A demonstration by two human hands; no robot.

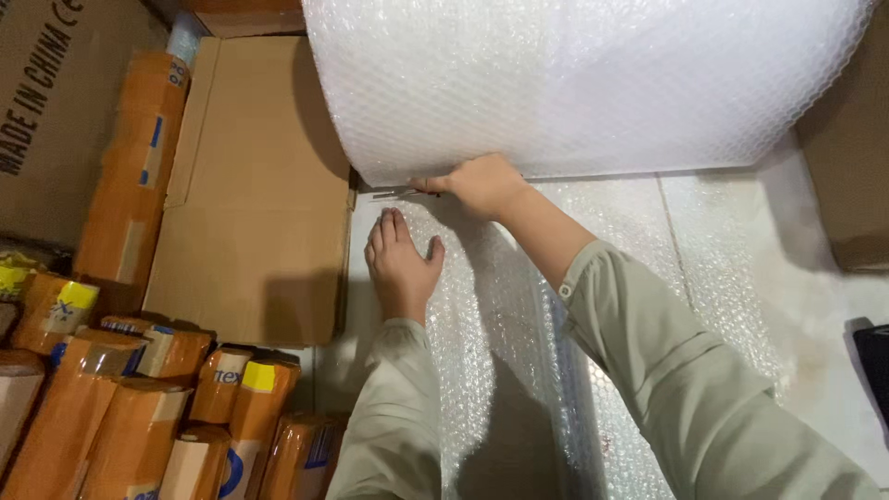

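Left hand point(400, 264) flat, spread on clear bubble wrap sheet point(519, 370); right hand point(482, 183) clamped on blade point(394, 194).

The light is warm and fairly dim, falling from above and slightly behind the person. The big bubble wrap roll point(574, 83) catches the most light and glares white, washing out its texture near the top. Soft shadows spread under the arms across the unrolled bubble wrap sheet point(519, 370) and onto the flat cardboard box point(250, 194). The corners darken, and the edges bend slightly.
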